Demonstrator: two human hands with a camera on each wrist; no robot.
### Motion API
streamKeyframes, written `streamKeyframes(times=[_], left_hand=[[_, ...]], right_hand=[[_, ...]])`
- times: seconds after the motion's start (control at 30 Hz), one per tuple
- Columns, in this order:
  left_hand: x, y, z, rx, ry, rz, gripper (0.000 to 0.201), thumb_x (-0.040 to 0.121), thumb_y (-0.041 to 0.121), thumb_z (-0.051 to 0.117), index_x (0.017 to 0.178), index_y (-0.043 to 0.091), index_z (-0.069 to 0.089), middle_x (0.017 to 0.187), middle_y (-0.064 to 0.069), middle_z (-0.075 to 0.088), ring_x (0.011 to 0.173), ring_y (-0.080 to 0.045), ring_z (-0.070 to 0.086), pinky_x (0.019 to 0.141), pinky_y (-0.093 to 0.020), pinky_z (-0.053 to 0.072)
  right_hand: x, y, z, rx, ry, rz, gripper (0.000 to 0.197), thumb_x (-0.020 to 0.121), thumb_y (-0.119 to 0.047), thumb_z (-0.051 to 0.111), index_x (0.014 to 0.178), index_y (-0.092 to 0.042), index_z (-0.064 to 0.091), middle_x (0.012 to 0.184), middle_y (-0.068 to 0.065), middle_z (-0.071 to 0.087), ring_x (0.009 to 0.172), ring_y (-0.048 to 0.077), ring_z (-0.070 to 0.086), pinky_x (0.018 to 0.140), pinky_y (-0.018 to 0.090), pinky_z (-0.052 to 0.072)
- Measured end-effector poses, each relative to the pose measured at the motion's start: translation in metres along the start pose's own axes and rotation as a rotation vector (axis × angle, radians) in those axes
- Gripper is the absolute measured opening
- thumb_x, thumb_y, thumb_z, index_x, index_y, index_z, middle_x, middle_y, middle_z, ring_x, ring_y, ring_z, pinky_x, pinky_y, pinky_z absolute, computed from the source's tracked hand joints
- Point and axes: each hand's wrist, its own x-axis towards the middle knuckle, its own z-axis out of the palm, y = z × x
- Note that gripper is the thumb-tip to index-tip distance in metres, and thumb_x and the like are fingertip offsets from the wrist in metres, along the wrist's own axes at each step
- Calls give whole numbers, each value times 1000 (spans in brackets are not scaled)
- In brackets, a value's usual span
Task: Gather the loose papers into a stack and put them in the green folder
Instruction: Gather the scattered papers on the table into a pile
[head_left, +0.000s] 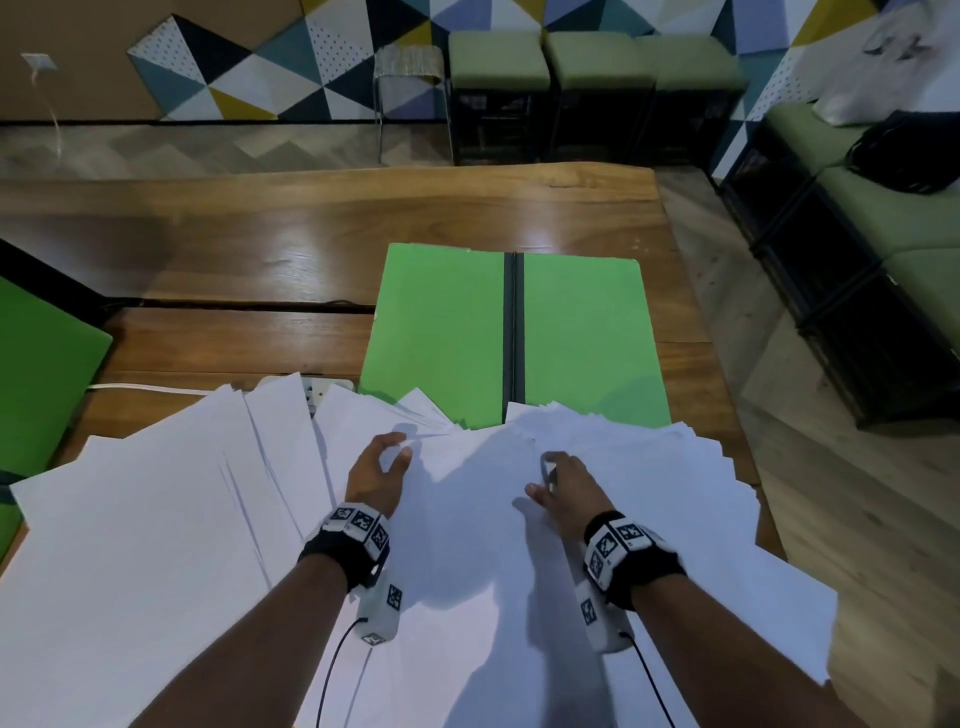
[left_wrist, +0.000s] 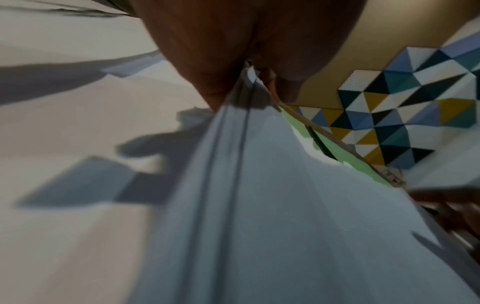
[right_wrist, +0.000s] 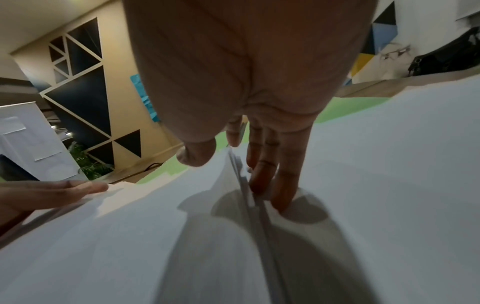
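Our left hand (head_left: 375, 470) and right hand (head_left: 563, 480) pinch raised sheet edges among loose papers (head_left: 156, 519) fanned over the surface (head_left: 260, 228), overlapping the open green folder (head_left: 441, 322); stools (head_left: 498, 62) stand beyond.

Blurred close view: left hand (left_wrist: 233, 51) pinching a raised edge of white papers (left_wrist: 246, 205); green folder (left_wrist: 324, 144) beyond.

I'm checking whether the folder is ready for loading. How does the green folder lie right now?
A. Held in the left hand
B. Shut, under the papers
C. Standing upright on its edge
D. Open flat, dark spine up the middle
D: the green folder lies open on the table, its dark spine between two covers, with the loose papers overlapping its near edge.
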Motion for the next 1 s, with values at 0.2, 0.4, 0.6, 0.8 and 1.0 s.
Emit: streamKeyframes(times=[0.2, 0.4, 0.6, 0.8, 1.0], left_hand=[[-1, -7, 7, 40, 57, 31, 13, 89, 23, 64, 99, 15, 61, 107, -4, 64, 107, -21, 57, 93, -28, 39], [-3, -4, 5, 48, 43, 21, 21, 88, 31, 64, 98, 14, 61, 102, 1, 64, 99, -16, 56, 85, -25, 37], [-7, -8, 6, 133, -5, 136, 23, 91, 25, 61, 112, 16, 66, 115, -5, 64, 113, -21, 57, 97, -25, 36], [-12, 2, 7, 225, -10, 257, 16, 89, 26, 64, 99, 13, 66, 103, -3, 64, 101, -19, 59, 88, -23, 37], [-25, 20, 4, -7, 1, 148, 10, 87, 23, 68, 80, 27, 61, 88, 9, 65, 90, -10, 58, 84, -22, 38]], right_hand=[[31, -33, -13, -228, -128, -103, 76, 91, -42, 55, 149, -41, 7, 140, 8, 26, 108, 35, 58, 90, 44, 48], [38, -45, -2, -345, -147, -109, 48, 91, -38, 52, 135, -40, 32, 133, 10, 24, 101, 38, 61, 89, 47, 51], [23, -44, 6, -280, -27, -122, 47, 87, -41, 58, 126, -21, 40, 131, 7, 29, 98, 34, 61, 85, 46, 50], [18, -48, 4, -197, 92, -2, 42, 94, -52, 38, 114, -15, 44, 118, 7, 44, 96, 33, 60, 76, 39, 43], [18, -46, -3, 197, 282, 273, 31, 91, -52, 46, 94, -23, 54, 95, -3, 59, 85, 22, 53, 81, 33, 36]])
